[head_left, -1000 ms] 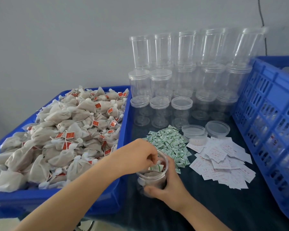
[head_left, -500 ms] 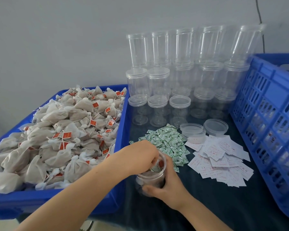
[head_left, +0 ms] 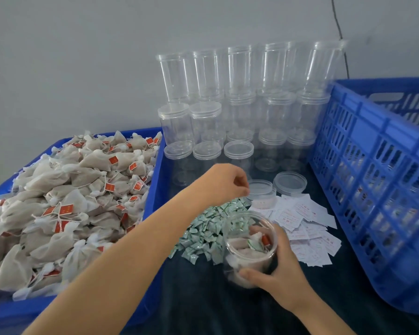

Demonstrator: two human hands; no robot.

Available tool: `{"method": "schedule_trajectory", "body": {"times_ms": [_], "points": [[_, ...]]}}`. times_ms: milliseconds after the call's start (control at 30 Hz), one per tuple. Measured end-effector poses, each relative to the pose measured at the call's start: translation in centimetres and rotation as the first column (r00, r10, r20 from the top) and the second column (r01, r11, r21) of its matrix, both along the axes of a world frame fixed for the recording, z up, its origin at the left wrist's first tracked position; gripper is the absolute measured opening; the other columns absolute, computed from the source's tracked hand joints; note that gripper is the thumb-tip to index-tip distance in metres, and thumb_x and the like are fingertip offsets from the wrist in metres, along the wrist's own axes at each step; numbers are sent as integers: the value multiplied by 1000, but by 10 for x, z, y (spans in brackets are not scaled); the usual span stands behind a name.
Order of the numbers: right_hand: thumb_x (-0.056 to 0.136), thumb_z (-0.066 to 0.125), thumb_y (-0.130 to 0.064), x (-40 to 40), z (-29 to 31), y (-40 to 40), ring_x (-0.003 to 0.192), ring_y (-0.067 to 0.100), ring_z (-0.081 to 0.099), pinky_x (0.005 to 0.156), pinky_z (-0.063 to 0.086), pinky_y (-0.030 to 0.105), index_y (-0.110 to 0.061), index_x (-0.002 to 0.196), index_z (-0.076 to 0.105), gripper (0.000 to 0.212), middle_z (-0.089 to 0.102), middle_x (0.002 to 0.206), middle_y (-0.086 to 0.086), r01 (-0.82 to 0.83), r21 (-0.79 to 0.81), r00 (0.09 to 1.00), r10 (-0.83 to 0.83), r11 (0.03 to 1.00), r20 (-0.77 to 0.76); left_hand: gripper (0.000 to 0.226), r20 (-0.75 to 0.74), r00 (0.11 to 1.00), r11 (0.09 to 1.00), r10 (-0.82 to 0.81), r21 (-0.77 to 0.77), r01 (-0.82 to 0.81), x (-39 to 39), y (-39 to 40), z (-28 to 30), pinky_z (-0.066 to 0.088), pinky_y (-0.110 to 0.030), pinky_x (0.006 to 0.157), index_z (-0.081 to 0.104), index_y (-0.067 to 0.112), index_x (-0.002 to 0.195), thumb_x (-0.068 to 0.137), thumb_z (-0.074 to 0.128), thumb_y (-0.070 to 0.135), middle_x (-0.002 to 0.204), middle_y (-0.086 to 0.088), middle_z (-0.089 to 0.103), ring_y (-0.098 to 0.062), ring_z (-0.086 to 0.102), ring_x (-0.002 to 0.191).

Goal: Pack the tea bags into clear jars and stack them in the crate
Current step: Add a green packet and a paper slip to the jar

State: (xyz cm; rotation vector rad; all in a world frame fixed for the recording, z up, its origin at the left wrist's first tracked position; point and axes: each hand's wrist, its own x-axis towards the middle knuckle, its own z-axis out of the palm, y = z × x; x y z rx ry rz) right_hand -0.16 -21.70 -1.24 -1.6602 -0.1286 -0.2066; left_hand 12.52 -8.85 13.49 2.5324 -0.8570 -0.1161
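Holding the jar (head_left: pixel 249 247) of tea bags, the right hand (head_left: pixel 276 274) grip wraps it; left hand (head_left: pixel 224 184) curled, empty, above.

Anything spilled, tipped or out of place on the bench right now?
Nothing stands out. The open jar is held tilted in the right hand, tea bags inside; empty jars stand stacked upright, green sachets and paper slips lie in loose piles.

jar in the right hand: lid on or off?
Off. The clear plastic jar gripped by the right hand has an open mouth, with tea bags visible inside. Loose clear round lids lie behind it.
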Motion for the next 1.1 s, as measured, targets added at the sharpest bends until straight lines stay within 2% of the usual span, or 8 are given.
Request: {"method": "schedule_trajectory", "body": {"times_ms": [100,233,300,367,433,533,733,1100], "points": [[50,92,-32,-11,-3,-20,117,6,60,95,53,25,-42,132,42,96,59,124,-23,70,-14,997,-70,997,10,13,-37,999,999,-8,42,10,7,-33,-28,41,-20,71,71,13,94,87,66,24,92,2,67,-11,58,83],[50,91,-29,-22,-1,-36,114,2,62,87,51,14,-60,121,46,90,60,123,-24,158,-50,987,-157,986,36,33,-114,993,994,-23,106,35,11,-76,-64,47,-28,88,66,8,112,87,69,30,110,-8,67,-22,60,104],[49,90,-29,-25,1,-41,111,0,62,84,49,10,-61,120,48,88,61,122,-25,208,-64,977,-204,976,61,48,-161,987,994,26,113,-7,12,-93,-78,45,-30,92,59,6,122,86,69,37,117,-11,65,-25,58,110],[50,91,-27,-29,2,-46,111,1,63,84,50,11,-54,123,50,88,61,121,-24,232,-56,972,-229,971,61,53,-191,978,993,90,99,-72,14,-104,-90,44,-30,87,59,7,118,84,69,45,113,-10,64,-24,58,106],[52,94,-20,-33,-2,-51,112,6,63,85,51,13,-38,130,50,91,61,122,-21,235,-53,971,-233,970,52,45,-196,974,991,116,87,-101,16,-109,-101,46,-31,80,58,12,103,80,72,49,99,-6,61,-21,56,92],[55,94,-11,-36,-7,-56,111,8,65,85,51,14,-24,132,49,90,61,122,-20,228,-51,974,-227,972,21,39,-225,965,991,135,47,-128,18,-109,-112,47,-29,74,58,14,100,78,77,40,92,-1,57,-18,55,87],[48,91,-28,-35,-8,-56,112,4,63,85,50,13,-27,132,48,94,61,121,-23,250,0,968,-250,968,-24,22,-192,961,973,199,-76,-217,20,-112,-113,42,-25,66,55,20,80,76,77,19,79,6,56,-15,55,80],[52,86,-28,-32,-10,-54,113,2,61,86,48,10,-31,132,44,90,60,120,-24,239,8,971,-238,971,-19,13,-132,977,977,170,-108,-185,25,-112,-120,46,-28,74,71,4,95,88,66,13,93,-10,69,-20,61,87]]}}
